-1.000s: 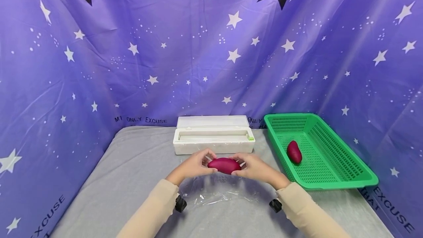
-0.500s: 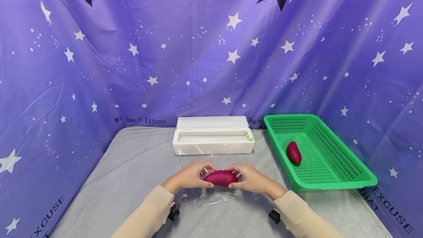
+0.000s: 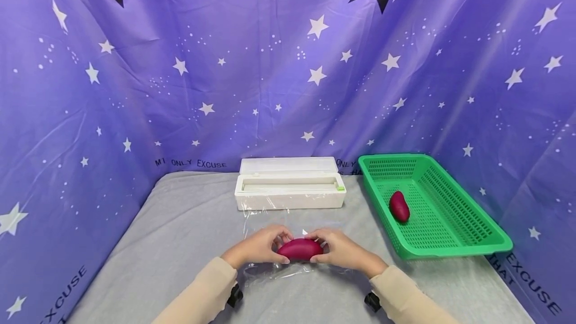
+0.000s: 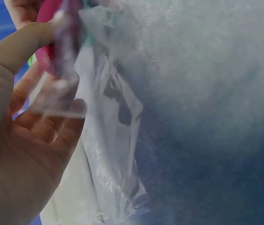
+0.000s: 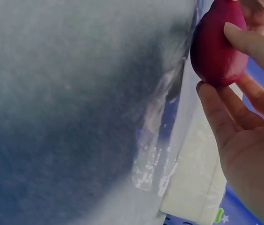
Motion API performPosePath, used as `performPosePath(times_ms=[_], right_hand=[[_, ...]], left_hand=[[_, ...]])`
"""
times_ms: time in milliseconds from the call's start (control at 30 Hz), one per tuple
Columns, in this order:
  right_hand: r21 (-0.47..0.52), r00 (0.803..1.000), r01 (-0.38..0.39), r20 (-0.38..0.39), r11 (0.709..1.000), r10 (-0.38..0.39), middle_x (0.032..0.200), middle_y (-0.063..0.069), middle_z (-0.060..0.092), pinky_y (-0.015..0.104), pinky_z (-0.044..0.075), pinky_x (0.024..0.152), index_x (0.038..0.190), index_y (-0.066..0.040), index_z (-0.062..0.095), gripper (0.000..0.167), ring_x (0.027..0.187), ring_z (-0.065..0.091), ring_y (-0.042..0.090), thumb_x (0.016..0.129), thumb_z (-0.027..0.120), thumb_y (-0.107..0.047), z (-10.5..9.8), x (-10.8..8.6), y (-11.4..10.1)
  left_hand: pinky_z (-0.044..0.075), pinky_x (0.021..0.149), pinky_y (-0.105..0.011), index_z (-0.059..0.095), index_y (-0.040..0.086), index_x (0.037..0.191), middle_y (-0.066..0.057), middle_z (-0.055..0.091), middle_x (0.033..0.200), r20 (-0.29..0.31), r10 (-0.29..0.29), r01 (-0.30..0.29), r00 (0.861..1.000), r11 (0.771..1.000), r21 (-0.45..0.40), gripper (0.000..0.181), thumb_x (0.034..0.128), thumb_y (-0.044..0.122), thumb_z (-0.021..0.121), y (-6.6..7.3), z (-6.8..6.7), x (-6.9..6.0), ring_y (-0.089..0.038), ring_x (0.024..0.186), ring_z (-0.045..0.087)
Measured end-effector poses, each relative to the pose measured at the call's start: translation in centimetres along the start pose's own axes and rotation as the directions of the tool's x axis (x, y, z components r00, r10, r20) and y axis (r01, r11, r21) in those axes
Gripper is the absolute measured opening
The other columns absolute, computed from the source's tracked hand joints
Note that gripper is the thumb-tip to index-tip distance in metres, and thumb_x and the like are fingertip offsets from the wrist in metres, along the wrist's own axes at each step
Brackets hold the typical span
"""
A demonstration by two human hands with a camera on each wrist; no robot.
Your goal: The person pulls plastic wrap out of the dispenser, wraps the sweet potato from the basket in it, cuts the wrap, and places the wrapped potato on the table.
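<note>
A dark magenta sweet potato [image 3: 300,249] lies crosswise between my two hands, low over a sheet of clear cling film [image 3: 274,275] on the cloth. My left hand [image 3: 257,247] holds its left end with thumb in front and fingers behind. The right hand [image 3: 345,252] grips the other end in the same way. In the right wrist view the sweet potato [image 5: 218,44] shows its rounded end against thumb and fingertips. Loose, crinkled cling film [image 4: 113,126] spreads beside the left hand in the left wrist view, partly covering its fingers. Whether the sweet potato touches the film underneath is hidden.
Behind the hands stands a white cling film box [image 3: 290,201], lid raised, with a green slider at its right end. To the right sits a green basket [image 3: 454,251] containing another sweet potato [image 3: 399,207]. A purple starry curtain [image 3: 252,64] encloses the grey cloth-covered table [image 3: 180,224].
Both hands have brought the sweet potato down and towards me, from near the white box to low over the cling film. Film now shows more clearly between the box and the hands.
</note>
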State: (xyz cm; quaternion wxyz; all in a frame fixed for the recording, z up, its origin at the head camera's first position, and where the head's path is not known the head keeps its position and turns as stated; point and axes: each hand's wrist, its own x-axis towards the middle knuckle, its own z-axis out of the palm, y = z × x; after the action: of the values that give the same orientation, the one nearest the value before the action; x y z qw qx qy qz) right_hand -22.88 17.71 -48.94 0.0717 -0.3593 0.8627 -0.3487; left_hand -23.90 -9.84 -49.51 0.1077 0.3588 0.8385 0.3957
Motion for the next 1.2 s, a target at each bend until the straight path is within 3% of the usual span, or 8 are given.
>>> performPosePath(times_ms=[467, 733, 867, 1000, 1200], right_hand=[[0.055, 0.997, -0.070, 0.044, 0.996, 0.068, 0.127, 0.008, 0.063, 0.028, 0.056, 0.086, 0.134, -0.005, 0.058, 0.055, 0.107, 0.064, 0.019, 0.087, 0.080, -0.026, -0.1, -0.5, 0.3], [-0.024, 0.997, -0.061, 0.044, 0.998, 0.062, 0.125, 0.007, 0.065, 0.034, 0.055, 0.088, 0.134, -0.006, 0.058, 0.058, 0.105, 0.065, 0.017, 0.087, 0.080, -0.032, -0.5, -0.9, 0.4], [-0.088, 0.999, -0.044, 0.019, 0.995, 0.046, 0.112, 0.004, 0.067, 0.036, 0.054, 0.087, 0.125, -0.007, 0.061, 0.050, 0.099, 0.064, 0.017, 0.084, 0.082, -0.029, -0.9, -1.5, 0.5], [-0.104, 1.000, -0.026, -0.006, 0.994, 0.025, 0.092, -0.004, 0.060, 0.029, 0.051, 0.077, 0.105, -0.012, 0.062, 0.036, 0.086, 0.057, 0.010, 0.081, 0.085, -0.025, -1.0, -2.4, 0.7], [-0.156, 0.999, 0.054, 0.006, 0.986, -0.054, 0.082, -0.007, 0.054, 0.023, 0.045, 0.069, 0.091, -0.016, 0.061, 0.031, 0.077, 0.050, 0.006, 0.078, 0.087, -0.024, -0.6, -3.5, 0.9]], left_hand=[[0.053, 0.079, -0.024, 0.060, 0.010, 0.117, 0.002, 0.062, 0.102, 0.021, -0.051, 0.051, 0.998, 0.999, -0.005, 0.051, 0.0761, 0.017, 0.089, -0.7, 0.1, -0.5, -0.008, 0.086, 0.062], [0.054, 0.080, -0.025, 0.062, 0.007, 0.114, -0.004, 0.065, 0.103, 0.011, -0.009, 0.009, 1.000, 1.000, 0.008, 0.045, 0.0776, 0.014, 0.087, -0.2, -0.7, -1.2, -0.012, 0.087, 0.064], [0.054, 0.075, -0.023, 0.066, 0.008, 0.103, 0.000, 0.065, 0.092, 0.008, 0.033, -0.034, 0.999, 0.998, 0.044, 0.030, 0.0788, 0.010, 0.084, 0.1, -1.0, -1.8, -0.009, 0.080, 0.063], [0.053, 0.069, -0.019, 0.070, 0.012, 0.091, 0.012, 0.063, 0.079, 0.040, 0.066, -0.069, 0.997, 0.994, 0.083, 0.014, 0.0826, 0.006, 0.080, 0.5, -0.9, -2.5, 0.000, 0.074, 0.059], [0.048, 0.064, -0.011, 0.072, 0.018, 0.082, 0.020, 0.059, 0.073, 0.079, 0.123, -0.136, 0.989, 0.971, 0.196, 0.010, 0.0858, 0.012, 0.079, 0.8, -0.1, -3.1, 0.009, 0.067, 0.054]])
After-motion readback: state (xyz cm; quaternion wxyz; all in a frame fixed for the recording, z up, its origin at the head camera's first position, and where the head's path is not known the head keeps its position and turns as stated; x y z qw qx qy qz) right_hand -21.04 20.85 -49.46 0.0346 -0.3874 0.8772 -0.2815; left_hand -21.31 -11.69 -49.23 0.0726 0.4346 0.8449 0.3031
